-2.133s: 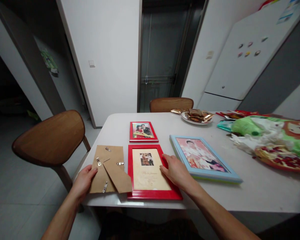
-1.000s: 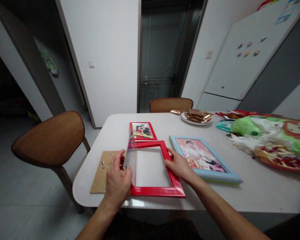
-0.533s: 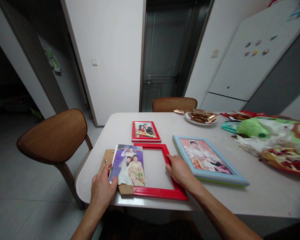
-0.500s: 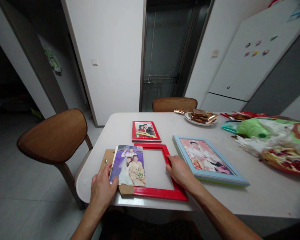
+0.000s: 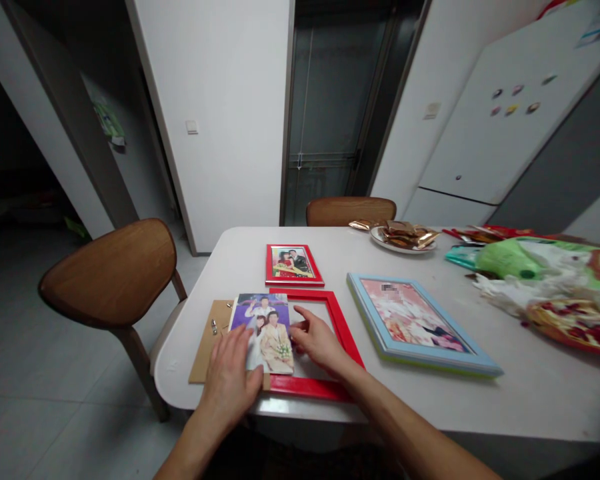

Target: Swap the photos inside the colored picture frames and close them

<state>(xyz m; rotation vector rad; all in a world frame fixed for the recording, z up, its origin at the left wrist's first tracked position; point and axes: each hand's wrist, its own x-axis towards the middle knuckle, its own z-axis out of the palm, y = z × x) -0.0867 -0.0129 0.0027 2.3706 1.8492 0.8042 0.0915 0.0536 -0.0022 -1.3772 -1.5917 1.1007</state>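
Note:
A wedding photo point(image 5: 275, 340) with a purple background lies across a brown backing board point(image 5: 203, 357) and the left part of a red picture frame point(image 5: 347, 333). My left hand point(image 5: 230, 363) rests on the photo's left side, fingers stretched out flat and thumb near its lower edge. At the photo's right edge is my right hand point(image 5: 317, 340), over the frame's opening, its index finger extended and the other fingers bent; whether it touches the photo is hard to tell. Small metal fittings point(image 5: 214, 327) sit on the board.
A smaller red framed photo point(image 5: 294, 265) lies behind. To the right is a light blue framed photo point(image 5: 420, 320). Farther back are a plate point(image 5: 405, 248) of wrapped snacks and a green bag point(image 5: 510, 259). A wooden chair point(image 5: 110, 273) stands left of the white table point(image 5: 220, 267).
My right hand has left the red frame's right side and moved left to the photo's edge. My left hand has slid rightward over the photo, uncovering more of the board.

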